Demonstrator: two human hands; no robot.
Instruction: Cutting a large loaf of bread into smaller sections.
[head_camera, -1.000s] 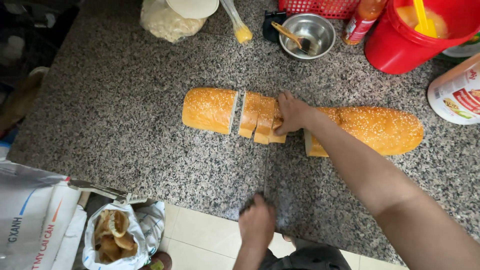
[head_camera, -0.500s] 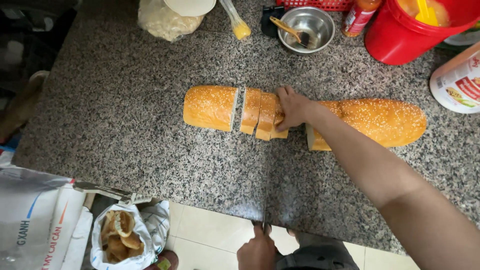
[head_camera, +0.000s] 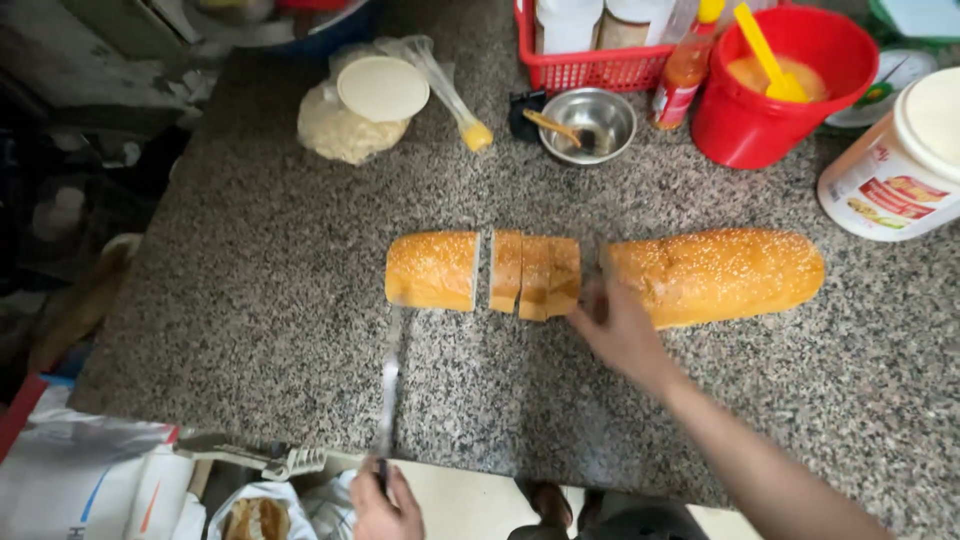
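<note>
Midway across the desk (head_camera: 250, 300) lies the soft, crushable loaf (head_camera: 715, 275), steadied at its cut end by the spread right hand (head_camera: 620, 325), while the left hand (head_camera: 385, 505) grips a knife (head_camera: 388, 385).

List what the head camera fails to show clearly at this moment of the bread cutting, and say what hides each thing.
- Left hand: cut off by the bottom edge, so its grip on the knife is unclear.
- Knife: blade blurred and thin.
- Cut face of the long loaf: hidden behind the right hand.
- Red basket: the tops of its bottles are cut off by the top edge.
- White tub: partly cut by the right edge.
</note>
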